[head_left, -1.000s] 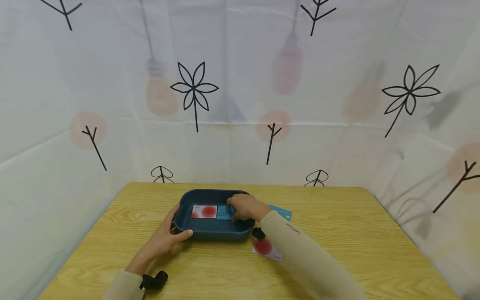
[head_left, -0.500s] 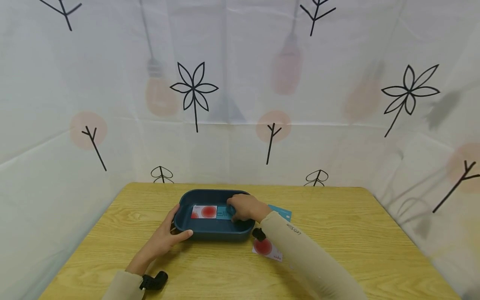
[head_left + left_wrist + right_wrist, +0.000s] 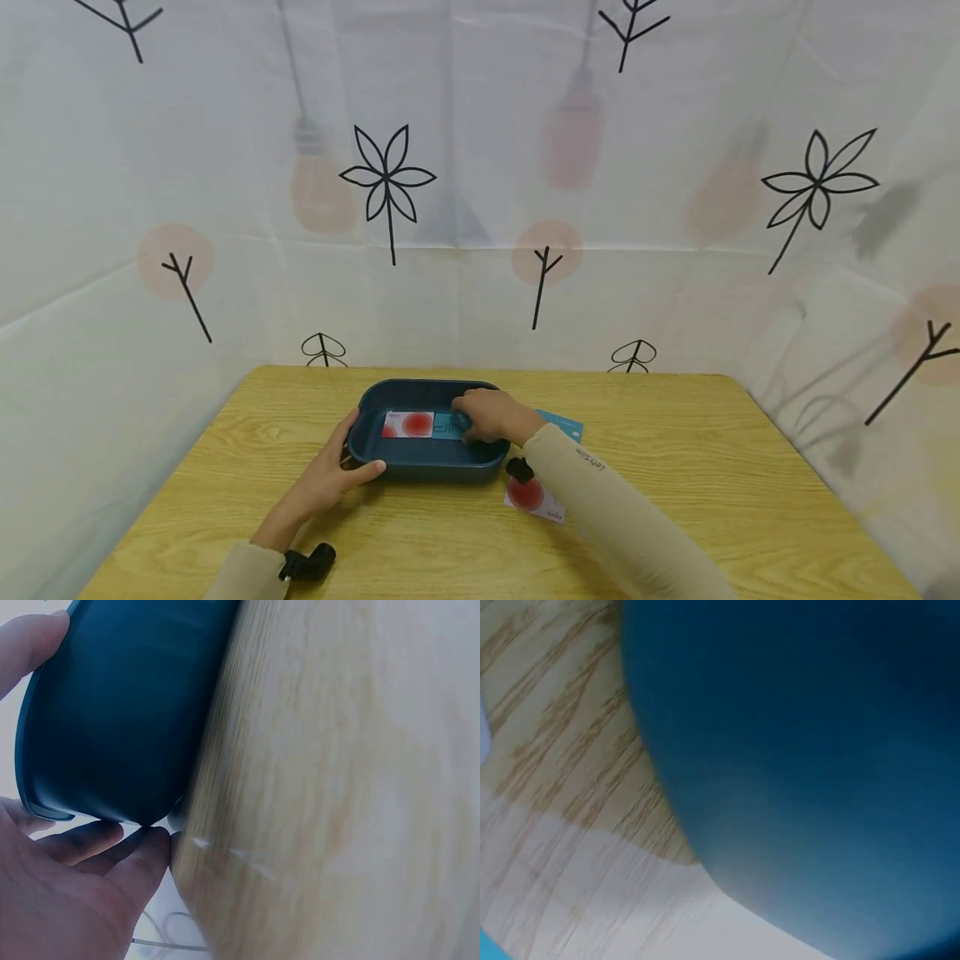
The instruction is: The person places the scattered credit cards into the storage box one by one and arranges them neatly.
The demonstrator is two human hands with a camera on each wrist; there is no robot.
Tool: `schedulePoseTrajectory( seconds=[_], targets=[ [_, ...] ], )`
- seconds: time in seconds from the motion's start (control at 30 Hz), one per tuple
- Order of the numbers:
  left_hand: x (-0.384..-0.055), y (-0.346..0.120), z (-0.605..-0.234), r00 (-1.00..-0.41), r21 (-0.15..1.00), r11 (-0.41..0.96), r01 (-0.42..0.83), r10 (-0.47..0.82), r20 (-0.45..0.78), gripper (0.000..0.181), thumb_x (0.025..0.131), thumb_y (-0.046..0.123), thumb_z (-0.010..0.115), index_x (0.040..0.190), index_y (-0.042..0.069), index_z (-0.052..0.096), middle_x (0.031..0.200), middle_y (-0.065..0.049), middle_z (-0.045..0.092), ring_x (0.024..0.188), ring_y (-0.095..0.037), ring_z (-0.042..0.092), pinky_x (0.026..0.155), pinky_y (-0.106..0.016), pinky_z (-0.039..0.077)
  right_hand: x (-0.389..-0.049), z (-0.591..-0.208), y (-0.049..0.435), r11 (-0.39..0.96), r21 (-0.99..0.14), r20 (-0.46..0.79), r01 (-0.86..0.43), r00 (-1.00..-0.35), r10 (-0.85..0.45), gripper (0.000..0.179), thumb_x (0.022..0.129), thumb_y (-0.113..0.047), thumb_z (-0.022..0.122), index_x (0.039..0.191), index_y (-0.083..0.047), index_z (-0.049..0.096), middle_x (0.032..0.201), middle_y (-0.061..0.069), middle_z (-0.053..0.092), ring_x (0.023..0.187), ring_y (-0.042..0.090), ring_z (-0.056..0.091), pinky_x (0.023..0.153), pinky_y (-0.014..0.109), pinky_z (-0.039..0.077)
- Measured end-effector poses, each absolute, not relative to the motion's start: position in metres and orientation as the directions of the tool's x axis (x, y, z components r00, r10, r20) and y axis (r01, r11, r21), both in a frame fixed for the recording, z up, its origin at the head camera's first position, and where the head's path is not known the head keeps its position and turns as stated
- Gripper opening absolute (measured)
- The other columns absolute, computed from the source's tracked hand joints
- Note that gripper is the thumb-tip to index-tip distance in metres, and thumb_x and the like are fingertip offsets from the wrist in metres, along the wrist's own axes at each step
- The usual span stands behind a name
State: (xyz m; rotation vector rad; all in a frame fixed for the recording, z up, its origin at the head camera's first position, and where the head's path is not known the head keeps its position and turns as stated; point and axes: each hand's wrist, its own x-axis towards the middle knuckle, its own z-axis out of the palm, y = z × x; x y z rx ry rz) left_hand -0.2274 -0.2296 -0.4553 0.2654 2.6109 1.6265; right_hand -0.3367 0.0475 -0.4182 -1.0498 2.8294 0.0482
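Note:
In the head view a dark blue plastic tray [image 3: 427, 473] with rounded corners sits on the table. My left hand [image 3: 324, 483] grips its left end, thumb on the near rim and fingers behind the side wall; the left wrist view shows the fingertips against the wall [image 3: 127, 712]. Reaching inside at the right end, my right hand [image 3: 491, 414] pinches a blue card [image 3: 447, 426], whose right part is under the fingers. Left of it in the tray lies a white card with red circles [image 3: 408, 424]. Only the tray's outer wall [image 3: 780, 787] fills most of the right wrist view.
Behind my right forearm, another blue card [image 3: 564, 423] lies on the wooden table [image 3: 675, 433]. A white card with a red circle [image 3: 528, 497] is partly covered by the right sleeve [image 3: 600, 500]. A patterned white curtain [image 3: 465, 292] hangs behind the table.

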Motion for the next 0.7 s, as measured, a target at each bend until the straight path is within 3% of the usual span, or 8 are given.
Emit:
schedulePoseTrajectory(
  seconds=[0.33, 0.7],
  targets=[
    [-0.226, -0.229, -0.455, -0.984, 0.891, 0.438, 0.119, 0.171, 0.047, 0.099, 0.084, 0.033, 0.074, 0.154, 0.016, 0.006, 0.156, -0.020, 0.013, 0.137, -0.042, 0.027, 0.105, -0.050, 0.034, -0.335, -0.415, 0.058, 0.722, -0.104, -0.084, -0.684, -0.717, -0.692, 0.057, 0.089, -0.038, 0.068, 0.139, -0.018, 0.049, 0.130, 0.003, 0.054, 0.117, 0.017, 0.052, 0.097, 0.035, 0.045],
    [-0.227, -0.229, -0.456, -0.983, 0.898, 0.425, 0.115, 0.179, 0.042, 0.098, 0.085, 0.032, 0.074, 0.154, 0.016, 0.005, 0.156, -0.020, 0.013, 0.137, -0.043, 0.028, 0.105, -0.050, 0.034, -0.316, -0.404, 0.080, 0.689, -0.183, 0.012, -0.701, -0.703, -0.711, 0.053, 0.091, -0.045, 0.061, 0.134, -0.014, 0.054, 0.122, 0.002, 0.056, 0.107, 0.017, 0.054, 0.091, 0.036, 0.048]
  ],
)
